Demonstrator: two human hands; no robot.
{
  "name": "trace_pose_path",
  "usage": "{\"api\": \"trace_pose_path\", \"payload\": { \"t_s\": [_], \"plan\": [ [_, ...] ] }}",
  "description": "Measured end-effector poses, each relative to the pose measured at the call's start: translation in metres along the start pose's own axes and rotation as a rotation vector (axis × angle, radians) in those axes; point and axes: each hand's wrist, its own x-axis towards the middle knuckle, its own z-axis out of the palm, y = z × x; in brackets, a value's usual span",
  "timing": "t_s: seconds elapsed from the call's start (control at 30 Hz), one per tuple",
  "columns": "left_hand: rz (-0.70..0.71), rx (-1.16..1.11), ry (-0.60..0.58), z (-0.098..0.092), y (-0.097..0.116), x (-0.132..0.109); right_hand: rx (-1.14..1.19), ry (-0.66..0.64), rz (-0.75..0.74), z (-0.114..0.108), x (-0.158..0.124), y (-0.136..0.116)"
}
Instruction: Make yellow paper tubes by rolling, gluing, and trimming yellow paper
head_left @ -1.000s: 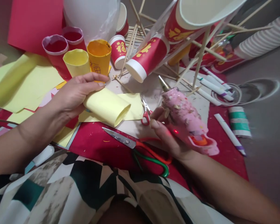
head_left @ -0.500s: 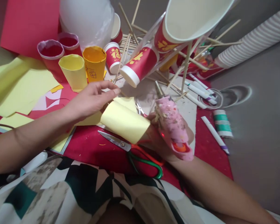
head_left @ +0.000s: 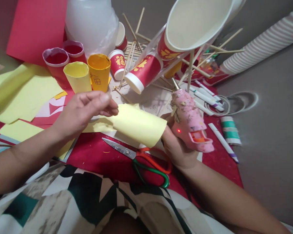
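Note:
My right hand (head_left: 178, 144) grips a pink glue gun (head_left: 189, 117), spotted with dried residue, its metal nozzle pointing away and a small red light glowing. Against the fingers of that hand rests a rolled yellow paper tube (head_left: 139, 125), lying on its side; how it is held is hidden. My left hand (head_left: 91, 109) is in the air just left of the tube, thumb and fingers pinched together. Whether anything is between those fingertips I cannot make out. Below the tube lie scissors (head_left: 139, 154) with orange and green handles.
Behind my left hand stand a yellow paper cup (head_left: 77, 78), an orange cup (head_left: 99, 73) and red cups (head_left: 56, 66). Red printed paper cups (head_left: 146, 71) and wooden sticks (head_left: 130, 61) fill the back. Yellow sheets (head_left: 26, 91) lie left; white markers (head_left: 223, 143) lie right.
My left hand has drawn back to the left, its fingers curling into a pinch. My right hand has shifted right with the glue gun, and the yellow tube has moved slightly right too.

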Motion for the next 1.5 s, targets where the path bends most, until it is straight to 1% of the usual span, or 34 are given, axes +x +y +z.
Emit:
{"api": "trace_pose_path", "payload": {
  "t_s": [0.07, 0.2, 0.23, 0.33, 0.37, 0.5, 0.57, 0.67, 0.73, 0.77, 0.83, 0.93, 1.0, 1.07, 1.1, 1.17, 1.23, 1.37, 1.5],
  "plan": [
    [0.002, 0.103, -0.051, 0.002, 0.0, -0.012, 0.011, 0.024, 0.024, 0.003, 0.001, -0.007],
    [0.01, 0.124, -0.312, 0.011, -0.01, -0.023, 0.027, -0.002, 0.06, 0.005, -0.002, -0.013],
    [0.024, 0.137, -0.35, 0.012, -0.013, -0.024, 0.03, -0.009, 0.066, 0.005, -0.003, -0.014],
    [0.096, 0.159, -0.369, 0.014, -0.019, -0.025, 0.046, -0.037, 0.053, 0.004, -0.008, -0.015],
    [0.1, 0.142, -0.379, 0.014, -0.02, -0.026, 0.05, -0.05, 0.037, 0.004, -0.009, -0.015],
    [0.026, 0.033, -0.506, 0.012, -0.019, -0.027, 0.03, -0.073, -0.009, 0.006, -0.01, -0.015],
    [0.035, 0.033, -0.574, 0.011, -0.018, -0.027, 0.036, -0.066, -0.016, 0.008, -0.009, -0.016],
    [0.106, 0.092, -0.671, 0.012, -0.013, -0.027, 0.109, -0.084, -0.002, 0.009, -0.009, -0.017],
    [0.151, 0.128, -0.69, 0.015, -0.011, -0.028, 0.14, -0.101, 0.008, 0.01, -0.009, -0.015],
    [0.157, 0.126, -0.671, 0.016, -0.01, -0.029, 0.144, -0.104, 0.005, 0.011, -0.009, -0.013],
    [0.104, 0.05, -0.571, 0.017, -0.01, -0.03, 0.151, -0.119, -0.013, 0.011, -0.009, -0.01],
    [-0.064, -0.232, -0.351, 0.013, -0.013, -0.03, 0.183, -0.172, -0.044, 0.008, -0.007, -0.008],
    [-0.16, -0.408, -0.198, 0.007, -0.015, -0.029, 0.192, -0.196, -0.033, 0.006, -0.005, -0.009],
    [-0.243, -0.511, -0.072, 0.001, -0.017, -0.028, 0.191, -0.199, -0.014, 0.003, -0.004, -0.011],
    [-0.287, -0.541, -0.029, -0.001, -0.019, -0.028, 0.197, -0.206, -0.015, 0.002, -0.004, -0.012],
    [-0.36, -0.597, 0.023, -0.004, -0.022, -0.029, 0.217, -0.232, -0.055, 0.001, -0.004, -0.013],
    [-0.4, -0.643, 0.047, -0.005, -0.026, -0.029, 0.219, -0.263, -0.161, 0.001, -0.004, -0.014],
    [-0.433, -0.69, 0.041, -0.006, -0.035, -0.027, 0.067, -0.315, -0.364, 0.002, -0.003, -0.015],
    [-0.438, -0.651, 0.045, -0.006, -0.039, -0.026, 0.01, -0.412, -0.405, 0.002, -0.001, -0.013]
  ]
}}
